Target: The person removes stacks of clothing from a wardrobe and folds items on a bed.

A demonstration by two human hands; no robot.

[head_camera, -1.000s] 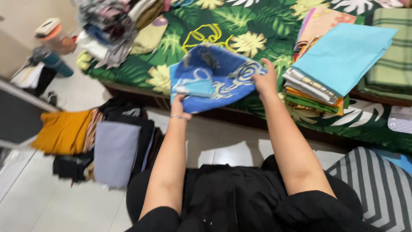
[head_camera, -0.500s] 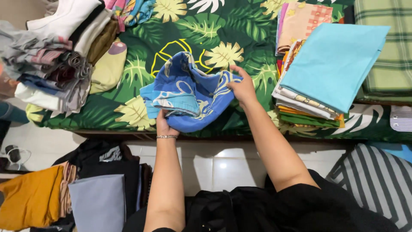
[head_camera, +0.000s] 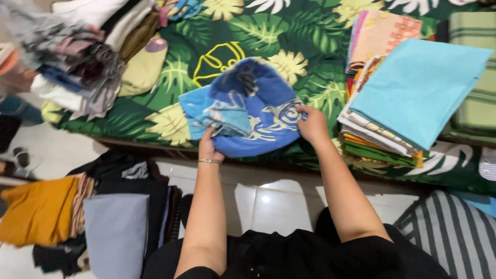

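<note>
A blue cloth [head_camera: 258, 103] with pale swirl patterns lies bunched on the green leaf-print bed sheet [head_camera: 232, 31] at the bed's near edge. My left hand [head_camera: 209, 147] grips its lower left corner, a thin bracelet on the wrist. My right hand [head_camera: 312, 124] grips its right edge, just left of a stack of folded cloths. Part of the cloth is folded over itself on the left.
A stack of folded cloths topped by a light blue one [head_camera: 418, 88] sits at the right on the bed, with a green striped cloth [head_camera: 478, 93] beyond. Folded clothes [head_camera: 77, 57] pile at the left. On the tiled floor lie grey [head_camera: 116, 227], black and mustard [head_camera: 36, 209] garments.
The cloth has been pulled flatter and lower on the bed. My right hand moved down and right along its edge; my left hand stayed at the lower corner. The view shifted slightly.
</note>
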